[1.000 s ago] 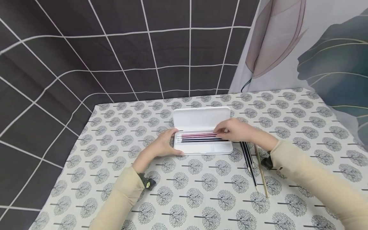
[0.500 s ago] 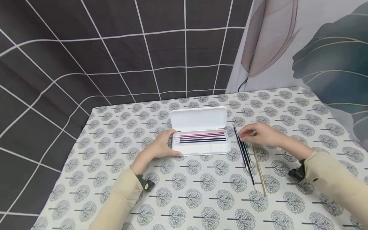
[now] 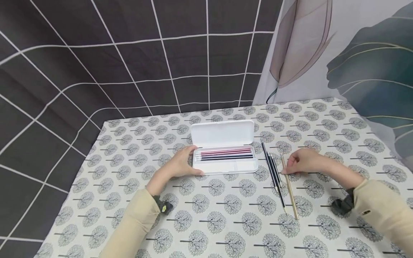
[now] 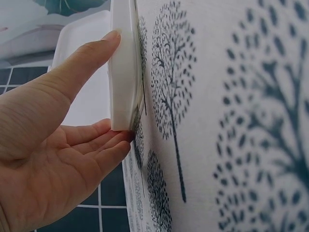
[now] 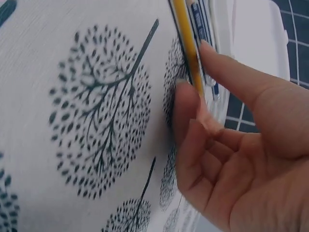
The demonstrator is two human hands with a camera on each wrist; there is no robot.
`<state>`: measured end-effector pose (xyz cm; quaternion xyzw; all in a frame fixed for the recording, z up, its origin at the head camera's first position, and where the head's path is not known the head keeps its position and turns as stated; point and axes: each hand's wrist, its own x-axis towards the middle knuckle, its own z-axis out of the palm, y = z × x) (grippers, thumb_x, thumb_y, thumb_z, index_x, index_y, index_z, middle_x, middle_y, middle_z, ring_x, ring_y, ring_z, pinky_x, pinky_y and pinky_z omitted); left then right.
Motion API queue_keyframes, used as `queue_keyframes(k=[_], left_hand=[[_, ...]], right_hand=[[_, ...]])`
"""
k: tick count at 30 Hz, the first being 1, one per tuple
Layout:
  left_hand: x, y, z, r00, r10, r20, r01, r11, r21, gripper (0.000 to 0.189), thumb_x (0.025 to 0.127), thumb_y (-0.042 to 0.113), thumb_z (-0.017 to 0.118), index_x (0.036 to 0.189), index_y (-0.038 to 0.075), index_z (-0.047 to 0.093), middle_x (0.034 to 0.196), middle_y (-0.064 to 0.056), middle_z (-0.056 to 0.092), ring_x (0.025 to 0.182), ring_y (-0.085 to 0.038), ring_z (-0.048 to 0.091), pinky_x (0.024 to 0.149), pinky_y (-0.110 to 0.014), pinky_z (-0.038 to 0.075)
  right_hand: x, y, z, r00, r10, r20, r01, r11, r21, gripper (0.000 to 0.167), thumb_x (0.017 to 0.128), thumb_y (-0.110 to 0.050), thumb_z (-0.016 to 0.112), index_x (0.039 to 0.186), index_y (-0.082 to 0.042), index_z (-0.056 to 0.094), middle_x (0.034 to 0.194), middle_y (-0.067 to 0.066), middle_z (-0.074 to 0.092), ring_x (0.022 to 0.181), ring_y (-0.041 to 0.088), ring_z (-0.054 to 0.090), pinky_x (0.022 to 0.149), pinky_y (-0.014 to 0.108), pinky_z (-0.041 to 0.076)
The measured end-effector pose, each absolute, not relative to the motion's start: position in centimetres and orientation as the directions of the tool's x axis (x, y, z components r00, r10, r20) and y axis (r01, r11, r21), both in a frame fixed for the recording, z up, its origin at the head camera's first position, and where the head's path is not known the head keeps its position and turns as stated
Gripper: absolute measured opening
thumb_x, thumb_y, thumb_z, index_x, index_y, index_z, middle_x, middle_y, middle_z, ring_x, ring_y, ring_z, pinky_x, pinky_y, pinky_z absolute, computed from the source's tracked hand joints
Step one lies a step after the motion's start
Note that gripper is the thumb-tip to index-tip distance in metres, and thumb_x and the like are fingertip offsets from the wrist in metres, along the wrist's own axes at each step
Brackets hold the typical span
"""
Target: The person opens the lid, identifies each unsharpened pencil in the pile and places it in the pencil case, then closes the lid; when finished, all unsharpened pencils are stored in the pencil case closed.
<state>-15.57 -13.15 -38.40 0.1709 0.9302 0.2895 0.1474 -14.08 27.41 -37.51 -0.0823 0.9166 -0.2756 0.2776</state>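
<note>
A white pencil case (image 3: 219, 167) lies with its lid raised, holding several red and dark blue pencils (image 3: 226, 156) in its rear compartment. My left hand (image 3: 179, 163) grips its left end, thumb along the front edge and fingers at the back corner. To the right of the case, my right hand (image 3: 304, 161) has thumb and fingertips on either side of a slim gold pencil-like stick (image 3: 292, 197), pinching it near its far end. In the right wrist view this stick (image 5: 187, 38) passes between the thumb and the fingers.
Several dark pencils (image 3: 281, 197) lie side by side between the case and the gold stick. A tree-patterned cloth (image 3: 219, 215) covers the table. Behind it hangs a dark curtain with white grid lines (image 3: 190, 57), with a leaf-patterned curtain (image 3: 306, 64) at the right.
My right hand has left the pencils in the case and moved right, past the dark pencils to the gold stick. The left hand keeps its hold on the case.
</note>
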Motion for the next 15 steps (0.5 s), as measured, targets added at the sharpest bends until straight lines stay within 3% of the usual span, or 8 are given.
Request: queue_keyframes(k=[4,9,15], left_hand=[[-15.63,-13.16,-38.43,-0.899,0.402,-0.173,0.233,0.775,0.588,0.092,0.061,0.037,0.085,0.135,0.006,0.041,0.129,-0.013,0.051,0.120,-0.029,0.046,0.105,-0.049,0.035],[-15.72,-13.22,-38.54,-0.899,0.403,-0.172,0.232,0.771,0.593,0.092,0.061,0.037,0.085,0.135,0.007,0.041,0.130,-0.013,0.051,0.120,-0.029,0.046,0.105,-0.048,0.035],[-15.77,-13.33,-38.67,-0.900,0.403,-0.167,0.234,0.770,0.594,0.091,0.061,0.037,0.085,0.134,0.007,0.041,0.128,-0.012,0.052,0.118,-0.028,0.047,0.104,-0.048,0.036]], right_hand=[[-13.81,26.95,-37.29,-0.809,-0.295,-0.508,0.056,0.822,-0.567,0.031,0.077,-0.035,0.074,0.071,-0.006,0.064,0.059,0.002,0.062,0.047,0.010,0.053,0.048,0.023,0.049],[-14.03,26.66,-37.12,-0.806,-0.295,-0.513,0.072,0.812,-0.580,0.024,0.080,-0.024,0.070,0.066,-0.005,0.065,0.058,0.003,0.064,0.049,0.011,0.059,0.052,0.025,0.054],[-14.43,27.14,-36.99,-0.794,-0.314,-0.521,0.105,0.772,-0.626,0.021,0.085,-0.018,0.061,0.074,0.000,0.066,0.061,0.003,0.064,0.054,0.011,0.060,0.053,0.022,0.054]])
